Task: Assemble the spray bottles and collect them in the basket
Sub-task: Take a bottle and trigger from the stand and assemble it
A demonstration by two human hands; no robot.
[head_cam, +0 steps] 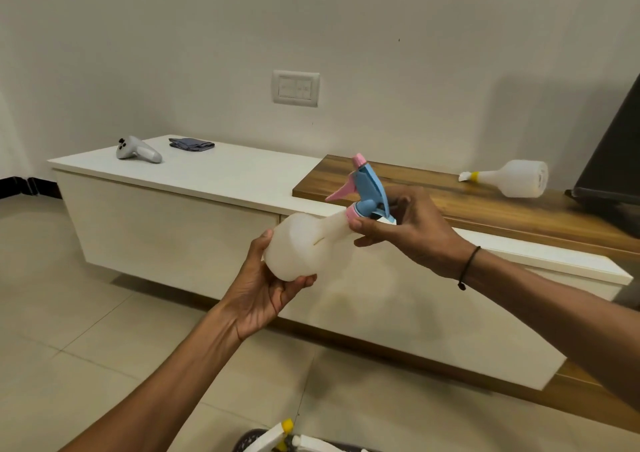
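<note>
Spray bottle (304, 243) number whatever is up in the air between my hands, out in front of the low cabinet, so here's how it sits. Its long axis runs on a slant: fat white base down toward 8 o'clock, neck and blue-and-pink trigger head (367, 188) up toward 2 o'clock, pink nozzle pointing at roughly 12.

My left hand (266, 289) is cupped under the base, thumb on the near side and fingers wrapped around the bottom. My right hand (405, 226) comes in from 3 o'clock and pinches the pink collar (353, 213) right where head meets neck. So the right one is the one at the joint and the left is just the anchor. I'd guess the collar gets twisted around that slanted axis while the base stays put. Can't tell if the thread is fully seated yet.

Further out, another white bottle (512, 178) lies on its side on the wooden tabletop (433, 192) at about 2 o'clock from my hands, nozzle end pointing left. It looks like it has a yellow-trimmed head on, but it's small in view.

The basket (249, 441) is barely peeking in at 6 o'clock, straight below, with a white sprayer with yellow bits (277, 437) lying in it. So the drop-off is down and toward me.
</note>
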